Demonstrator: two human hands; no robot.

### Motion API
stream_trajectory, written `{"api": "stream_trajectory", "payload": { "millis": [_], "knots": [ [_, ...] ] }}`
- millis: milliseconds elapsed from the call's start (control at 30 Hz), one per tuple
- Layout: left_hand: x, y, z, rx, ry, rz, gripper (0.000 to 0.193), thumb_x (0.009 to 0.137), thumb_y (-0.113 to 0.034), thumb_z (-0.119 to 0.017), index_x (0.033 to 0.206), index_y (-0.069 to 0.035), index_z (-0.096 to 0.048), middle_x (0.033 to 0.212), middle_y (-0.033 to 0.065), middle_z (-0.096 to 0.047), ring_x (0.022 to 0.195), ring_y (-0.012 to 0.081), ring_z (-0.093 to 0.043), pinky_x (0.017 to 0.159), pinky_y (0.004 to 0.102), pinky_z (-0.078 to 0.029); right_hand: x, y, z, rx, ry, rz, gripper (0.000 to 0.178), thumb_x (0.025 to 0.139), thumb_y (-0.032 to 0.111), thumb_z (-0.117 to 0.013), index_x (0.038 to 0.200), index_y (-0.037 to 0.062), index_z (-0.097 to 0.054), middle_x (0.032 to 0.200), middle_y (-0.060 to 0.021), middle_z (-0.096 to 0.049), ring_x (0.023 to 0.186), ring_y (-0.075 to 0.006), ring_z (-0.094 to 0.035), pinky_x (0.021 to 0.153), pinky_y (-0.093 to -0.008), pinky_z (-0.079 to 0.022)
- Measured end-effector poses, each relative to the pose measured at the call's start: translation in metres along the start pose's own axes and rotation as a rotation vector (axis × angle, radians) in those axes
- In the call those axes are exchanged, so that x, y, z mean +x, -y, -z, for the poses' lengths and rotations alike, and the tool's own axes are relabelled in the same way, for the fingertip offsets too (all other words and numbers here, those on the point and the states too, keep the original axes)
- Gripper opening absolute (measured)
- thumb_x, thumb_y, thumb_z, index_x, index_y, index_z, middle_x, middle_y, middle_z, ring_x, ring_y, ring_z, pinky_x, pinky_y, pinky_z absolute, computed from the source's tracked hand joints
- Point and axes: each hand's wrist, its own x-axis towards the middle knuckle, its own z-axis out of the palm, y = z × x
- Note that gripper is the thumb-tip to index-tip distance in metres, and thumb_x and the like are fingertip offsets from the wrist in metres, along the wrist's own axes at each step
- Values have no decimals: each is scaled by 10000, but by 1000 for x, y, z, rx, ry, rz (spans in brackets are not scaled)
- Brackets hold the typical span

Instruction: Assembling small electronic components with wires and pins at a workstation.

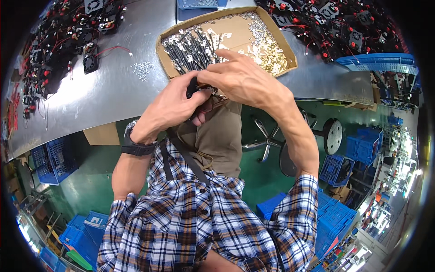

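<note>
My left hand point(174, 102) is closed around a small black part point(192, 87), mostly covered by the fingers. A bit of metal shows by the thumb. My right hand point(249, 81) meets it from the right, thumb and a finger bent together at the part. What that pinch holds is hidden. One right finger sticks out over a shallow cardboard tray point(238, 38) just beyond. Inside the tray lie black leads with metal lugs point(190, 50) at the left, brass-coloured pieces point(271, 58) at the right and small silver hardware point(259, 32) behind them.
Small silver nuts or washers point(143, 70) lie loose on the metal table point(113, 97). Black fan units with red and black wires point(90, 59) are heaped at left, more point(335, 25) at right. A blue basket point(380, 62) sits at the right edge. Stools point(333, 136) and blue crates stand below.
</note>
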Motion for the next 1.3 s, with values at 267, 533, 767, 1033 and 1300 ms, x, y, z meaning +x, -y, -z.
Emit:
{"api": "stream_trajectory", "payload": {
  "millis": [267, 533, 767, 1033, 1300],
  "knots": [
    [-2, 7, 6, -206, 10, -31, 278, 1050, -160, -502, 1273, 0, -536, 845, 69, -658, 621, 129, -638, 555, 269, -545, -16, -23, -8, 126, -205, -269, 330, 830, -13, -660, 1156, 33, -684, 1062, -140, -728, 961, -328, -703, 853, -437, -555],
    [-5, 11, 8, -223, -5, -16, 295, 1043, -150, -484, 1277, 24, -534, 842, 85, -660, 628, 130, -637, 561, 274, -550, -44, -105, -15, -195, -173, -736, 219, 961, 98, -565, 1096, -4, -705, 996, -250, -701, 946, -445, -660, 822, -477, -527],
    [-25, 20, 13, -297, -38, -55, 288, 1046, -110, -471, 1299, 13, -532, 853, 114, -678, 624, 160, -663, 575, 289, -574, 8, -23, -6, 97, -309, -355, 216, 917, 82, -633, 1106, 9, -708, 979, -198, -727, 910, -405, -694, 813, -441, -552],
    [-71, 51, 43, -316, -112, -23, 331, 1020, -127, -484, 1312, 18, -546, 845, 127, -682, 629, 173, -670, 576, 301, -574, 103, 10, -66, -209, -134, -51, 154, 809, 76, -632, 931, 8, -697, 925, -135, -701, 995, -315, -666, 991, -418, -459],
    [-71, 54, 55, -359, -174, -27, 320, 1023, -122, -491, 1305, 21, -543, 832, 125, -677, 635, 175, -674, 577, 303, -576, 126, 17, -79, -453, -1, -50, 126, 833, 112, -617, 842, 53, -729, 900, -86, -712, 999, -231, -672, 1004, -455, -411]
  ]
}}
